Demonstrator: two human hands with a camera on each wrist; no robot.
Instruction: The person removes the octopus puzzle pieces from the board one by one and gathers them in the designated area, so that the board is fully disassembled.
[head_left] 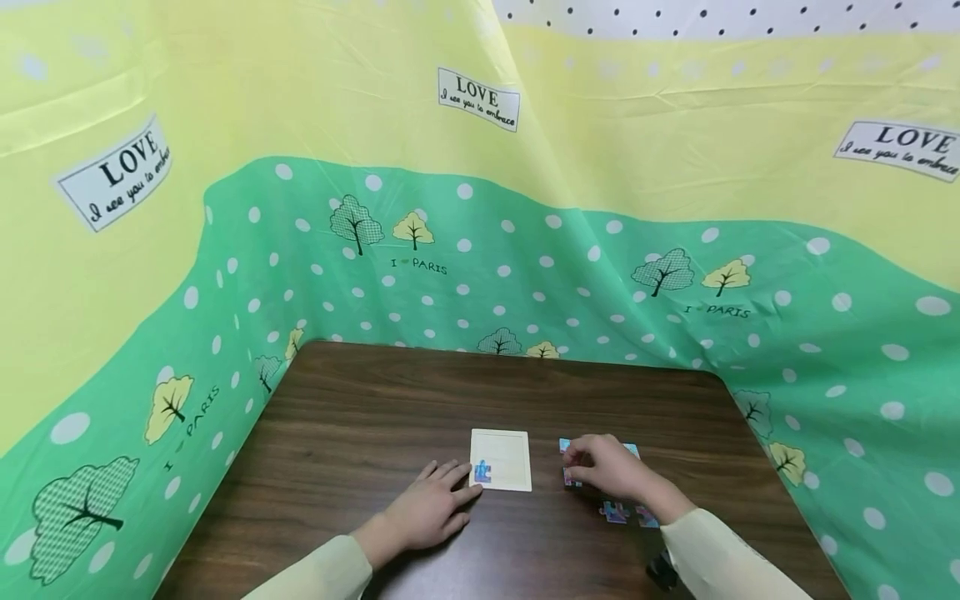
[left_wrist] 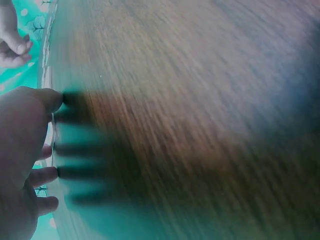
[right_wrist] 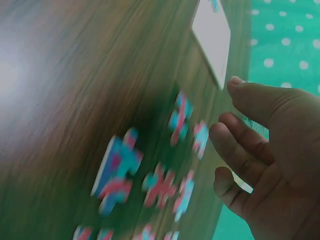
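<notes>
A square cream puzzle board [head_left: 501, 446] lies on the table, with one blue-and-purple jigsaw piece [head_left: 482, 472] in its near left corner. My left hand [head_left: 423, 512] rests flat beside it, fingers spread, its fingertips at the board's left edge. To the right, my right hand [head_left: 615, 471] hovers over loose jigsaw pieces [head_left: 615, 512] and hides some of them. In the right wrist view, the thumb and loosely bent fingers of that right hand [right_wrist: 270, 140] stand apart with nothing visible between them. Several pink-and-blue pieces [right_wrist: 120, 162] lie below it, blurred.
The dark wooden table [head_left: 390, 383] is enclosed by a green and yellow patterned curtain [head_left: 420, 300] at the back and sides. A small black object [head_left: 662, 572] sits by the right sleeve, partly hidden. Another loose piece [head_left: 647, 517] lies near the right wrist.
</notes>
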